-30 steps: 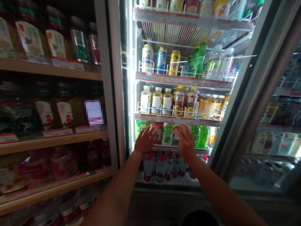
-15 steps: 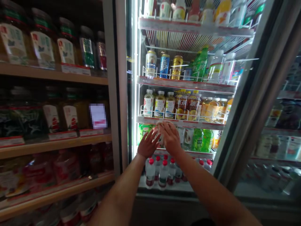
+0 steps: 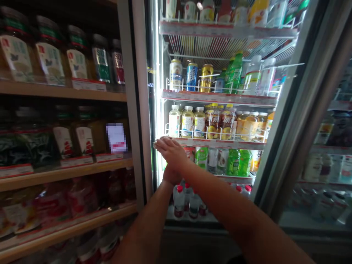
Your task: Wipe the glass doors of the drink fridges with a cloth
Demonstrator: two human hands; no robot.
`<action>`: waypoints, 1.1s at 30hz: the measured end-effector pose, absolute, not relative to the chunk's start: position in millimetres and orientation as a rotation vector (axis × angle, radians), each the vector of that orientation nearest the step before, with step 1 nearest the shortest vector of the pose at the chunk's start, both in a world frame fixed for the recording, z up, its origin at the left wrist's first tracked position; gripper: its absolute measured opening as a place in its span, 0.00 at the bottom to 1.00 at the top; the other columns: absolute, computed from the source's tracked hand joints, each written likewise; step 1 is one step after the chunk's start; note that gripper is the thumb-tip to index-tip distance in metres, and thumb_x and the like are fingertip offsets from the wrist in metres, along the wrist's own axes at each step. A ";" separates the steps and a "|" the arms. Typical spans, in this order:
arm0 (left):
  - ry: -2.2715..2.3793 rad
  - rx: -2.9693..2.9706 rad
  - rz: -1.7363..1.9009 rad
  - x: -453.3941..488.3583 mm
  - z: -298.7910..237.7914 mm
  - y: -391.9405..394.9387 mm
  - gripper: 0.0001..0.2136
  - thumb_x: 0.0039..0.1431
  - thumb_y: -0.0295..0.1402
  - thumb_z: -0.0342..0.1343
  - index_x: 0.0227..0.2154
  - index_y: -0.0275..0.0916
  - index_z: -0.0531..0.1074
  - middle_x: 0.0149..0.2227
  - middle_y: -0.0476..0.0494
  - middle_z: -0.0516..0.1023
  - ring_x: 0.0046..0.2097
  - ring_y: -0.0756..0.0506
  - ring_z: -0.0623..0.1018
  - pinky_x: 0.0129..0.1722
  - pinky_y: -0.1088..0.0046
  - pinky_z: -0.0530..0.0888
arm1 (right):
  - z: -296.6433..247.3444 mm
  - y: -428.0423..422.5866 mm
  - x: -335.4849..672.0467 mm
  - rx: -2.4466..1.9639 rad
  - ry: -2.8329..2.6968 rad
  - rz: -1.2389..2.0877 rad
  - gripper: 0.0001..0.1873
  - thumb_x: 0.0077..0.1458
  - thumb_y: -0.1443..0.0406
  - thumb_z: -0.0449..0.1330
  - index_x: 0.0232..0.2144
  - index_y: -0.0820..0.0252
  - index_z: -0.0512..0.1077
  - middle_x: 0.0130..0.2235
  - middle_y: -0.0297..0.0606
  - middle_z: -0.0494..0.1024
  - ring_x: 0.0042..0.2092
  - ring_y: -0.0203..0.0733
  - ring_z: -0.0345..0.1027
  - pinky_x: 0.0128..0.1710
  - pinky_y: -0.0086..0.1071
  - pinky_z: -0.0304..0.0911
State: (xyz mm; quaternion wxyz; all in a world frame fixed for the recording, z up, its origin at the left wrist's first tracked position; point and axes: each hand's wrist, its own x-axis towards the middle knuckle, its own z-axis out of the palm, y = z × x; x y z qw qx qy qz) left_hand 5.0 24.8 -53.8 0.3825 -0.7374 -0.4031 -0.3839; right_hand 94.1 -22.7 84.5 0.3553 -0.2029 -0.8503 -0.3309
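Note:
My right hand (image 3: 172, 149) reaches across to the left end of the fridge's third shelf rail (image 3: 220, 143), fingers pressed together and flat over a pale cloth (image 3: 155, 145), of which only an edge shows at the fingertips. Beneath the right wrist sits my left hand (image 3: 171, 177), mostly hidden, its fingers out of sight, in front of the green and red bottles (image 3: 202, 157) on the shelf below. Just above the right hand stand yellow-labelled bottles (image 3: 187, 121) behind a wire guard.
The open fridge door (image 3: 297, 121) swings out at the right. Cans (image 3: 191, 77) and green bottles fill the upper shelf; red-capped water bottles (image 3: 179, 200) stand at the bottom. Wooden shelves (image 3: 66, 171) of jars and packets run along the left.
My right hand has slid left along the shelf rail from the middle to its left end, crossing over my left hand. The left hand has stayed low and is now covered.

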 end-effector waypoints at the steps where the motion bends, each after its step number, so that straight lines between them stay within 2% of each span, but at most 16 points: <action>1: -0.997 -1.863 -0.965 4.6 -52.9 22.6 0.22 0.65 0.34 0.48 0.61 0.41 0.66 0.61 0.39 0.72 0.67 0.36 0.65 0.70 0.51 0.56 | 87.1 -21.9 97.4 -0.522 -2.189 -0.851 0.21 0.64 0.65 0.56 0.59 0.55 0.69 0.65 0.34 0.68 0.66 0.45 0.56 0.67 0.42 0.55; 5: -0.892 -1.784 -0.925 4.3 -47.6 14.0 0.19 0.65 0.33 0.51 0.57 0.40 0.71 0.56 0.37 0.76 0.64 0.38 0.69 0.70 0.52 0.56 | 77.9 -14.7 128.5 -0.523 -2.077 -0.856 0.25 0.65 0.64 0.55 0.63 0.54 0.65 0.65 0.35 0.67 0.67 0.47 0.55 0.67 0.43 0.55; 8: -0.820 -1.684 -0.935 7.4 -41.6 9.0 0.17 0.63 0.33 0.54 0.54 0.41 0.72 0.55 0.38 0.77 0.64 0.40 0.69 0.70 0.55 0.57 | 67.5 -7.9 159.3 -0.454 -1.987 -0.933 0.25 0.65 0.63 0.55 0.63 0.55 0.66 0.64 0.36 0.69 0.65 0.47 0.57 0.66 0.41 0.56; 13: -0.884 -1.666 -0.881 12.0 -33.0 0.3 0.23 0.66 0.34 0.52 0.63 0.42 0.64 0.63 0.40 0.70 0.69 0.41 0.62 0.70 0.57 0.56 | 74.5 -3.2 202.4 -0.538 -1.826 -0.921 0.24 0.65 0.67 0.53 0.62 0.55 0.68 0.63 0.36 0.70 0.66 0.46 0.56 0.66 0.41 0.57; 16: -0.896 -1.706 -0.879 11.6 -32.6 -0.3 0.25 0.66 0.34 0.52 0.65 0.44 0.61 0.65 0.40 0.67 0.71 0.41 0.59 0.70 0.57 0.54 | 54.5 -7.0 220.9 -0.613 -1.739 -0.887 0.24 0.65 0.69 0.52 0.61 0.55 0.69 0.62 0.37 0.71 0.67 0.46 0.56 0.66 0.42 0.57; 21: -0.893 -1.664 -0.883 11.0 -34.5 4.4 0.26 0.66 0.35 0.52 0.66 0.45 0.61 0.65 0.41 0.67 0.71 0.41 0.57 0.71 0.57 0.52 | 3.5 -17.5 241.3 -0.520 -2.031 -0.904 0.23 0.63 0.69 0.55 0.60 0.54 0.70 0.60 0.37 0.73 0.64 0.44 0.59 0.63 0.41 0.62; 27: -0.871 -1.674 -0.892 11.3 -32.8 4.0 0.27 0.65 0.35 0.53 0.66 0.44 0.59 0.65 0.41 0.67 0.72 0.41 0.53 0.71 0.56 0.54 | 12.7 -17.8 264.3 -0.686 -1.880 -0.835 0.25 0.64 0.71 0.52 0.61 0.52 0.69 0.63 0.37 0.71 0.66 0.45 0.57 0.66 0.43 0.58; 33: -0.849 -1.669 -0.896 11.5 -31.0 3.4 0.28 0.65 0.34 0.54 0.67 0.42 0.58 0.65 0.39 0.67 0.74 0.41 0.48 0.71 0.57 0.53 | -12.9 -21.3 289.3 -0.674 -1.939 -0.868 0.26 0.63 0.73 0.52 0.61 0.54 0.69 0.62 0.36 0.72 0.65 0.45 0.59 0.64 0.43 0.61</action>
